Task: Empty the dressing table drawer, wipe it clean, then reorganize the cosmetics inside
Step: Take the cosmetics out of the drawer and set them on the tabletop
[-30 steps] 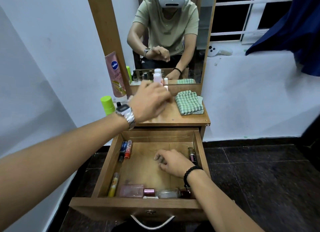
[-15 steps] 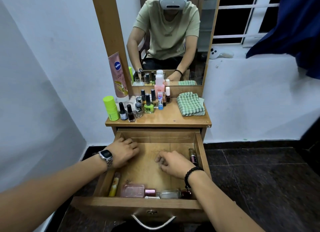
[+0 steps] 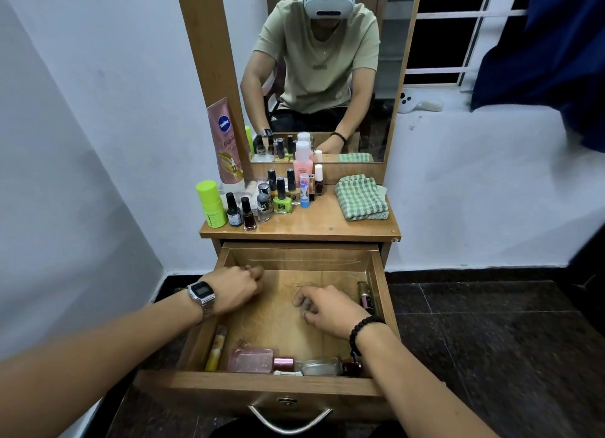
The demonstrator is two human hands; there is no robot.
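The wooden drawer (image 3: pixel 294 383) stands pulled out below the dressing table top (image 3: pixel 327 224). My left hand (image 3: pixel 234 290) reaches into its back left corner with fingers curled over small tubes; only a dark tip shows by the knuckles. My right hand (image 3: pixel 330 310) rests on the drawer floor with loosely curled fingers, holding nothing. Still lying in the drawer are a yellow tube (image 3: pixel 216 349), a pink perfume bottle (image 3: pixel 252 360), a clear bottle (image 3: pixel 319 367) and a dark bottle (image 3: pixel 364 295) along the right wall. A folded green checked cloth (image 3: pixel 360 198) lies on the top.
Several nail polish bottles (image 3: pixel 281 198), a lime green stick (image 3: pixel 211 205), a pink lotion tube (image 3: pixel 226 142) and a pink bottle (image 3: pixel 302 162) crowd the top's left half. A mirror (image 3: pixel 327 77) rises behind. White walls close in on both sides; the floor is dark tile.
My left hand came down from the table top into the drawer's back left corner, covering the blue and red tubes there. The right hand stayed on the drawer floor.
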